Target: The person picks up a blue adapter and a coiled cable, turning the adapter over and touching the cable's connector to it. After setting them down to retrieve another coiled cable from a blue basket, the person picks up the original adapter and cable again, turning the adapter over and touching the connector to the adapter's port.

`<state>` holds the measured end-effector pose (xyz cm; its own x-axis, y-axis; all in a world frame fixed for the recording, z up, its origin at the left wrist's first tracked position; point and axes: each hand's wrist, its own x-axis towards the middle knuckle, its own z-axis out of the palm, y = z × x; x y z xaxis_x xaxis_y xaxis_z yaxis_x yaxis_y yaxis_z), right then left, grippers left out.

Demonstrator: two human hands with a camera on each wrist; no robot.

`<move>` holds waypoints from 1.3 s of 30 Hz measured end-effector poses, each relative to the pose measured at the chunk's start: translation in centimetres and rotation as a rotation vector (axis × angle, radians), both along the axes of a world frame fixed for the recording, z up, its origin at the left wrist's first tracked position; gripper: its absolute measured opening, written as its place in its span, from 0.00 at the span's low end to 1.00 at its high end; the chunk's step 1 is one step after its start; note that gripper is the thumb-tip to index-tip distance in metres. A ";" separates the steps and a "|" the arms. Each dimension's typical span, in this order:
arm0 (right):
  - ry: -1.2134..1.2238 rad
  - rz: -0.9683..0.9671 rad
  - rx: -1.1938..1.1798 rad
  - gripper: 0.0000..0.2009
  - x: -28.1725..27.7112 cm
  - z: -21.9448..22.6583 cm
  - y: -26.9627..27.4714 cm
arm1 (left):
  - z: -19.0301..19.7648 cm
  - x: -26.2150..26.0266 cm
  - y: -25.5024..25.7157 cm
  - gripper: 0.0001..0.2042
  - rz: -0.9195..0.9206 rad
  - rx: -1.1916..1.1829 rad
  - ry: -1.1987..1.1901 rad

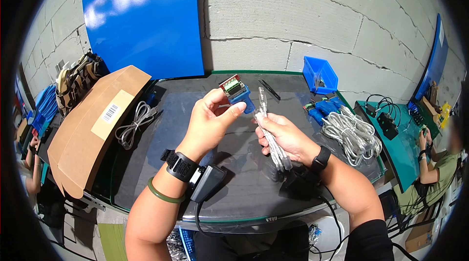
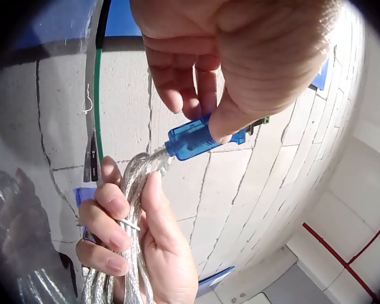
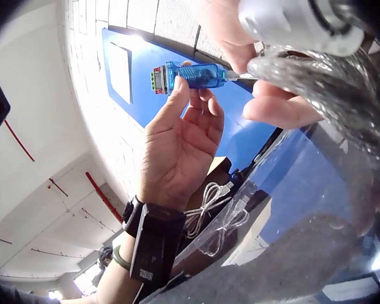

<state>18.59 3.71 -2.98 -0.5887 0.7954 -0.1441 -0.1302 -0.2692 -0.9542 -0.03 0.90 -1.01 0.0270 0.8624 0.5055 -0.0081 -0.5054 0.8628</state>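
My left hand [image 1: 207,121] pinches a clear-blue cable adapter plug [image 1: 241,98] between thumb and fingers, above the middle of the table. At the plug's far end a green screw terminal block [image 1: 233,86] on a red board faces up and away. From its other end runs a silver braided cable [image 2: 134,190], folded into a long bundle with a white tie round it. The right hand [image 1: 288,139] grips this bundle close to the plug, fingers curled round it. In the right wrist view the cable's loops [image 3: 329,85] hide part of that hand.
On the dark table mat [image 1: 181,173], a tied cable [image 1: 137,126] lies left beside a cardboard box [image 1: 93,129]. Black tweezers [image 1: 269,90] lie at the back. To the right are a pile of silver cables [image 1: 349,134] with blue plugs and a blue bin [image 1: 320,75].
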 end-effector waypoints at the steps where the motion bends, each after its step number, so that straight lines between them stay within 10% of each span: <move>1: 0.001 -0.001 0.007 0.14 0.0 0.1 -0.1 | -0.2 0.0 0.2 0.12 0.002 0.009 0.001; 39: 0.013 -0.059 0.020 0.11 0.1 -0.2 0.3 | 0.2 -0.2 -0.3 0.14 -0.157 0.095 0.105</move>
<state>18.71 4.04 -3.21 -0.5426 0.8313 -0.1209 -0.1574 -0.2419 -0.9574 -0.19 0.59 -0.77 0.2139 0.7923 0.5714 -0.0052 -0.5840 0.8117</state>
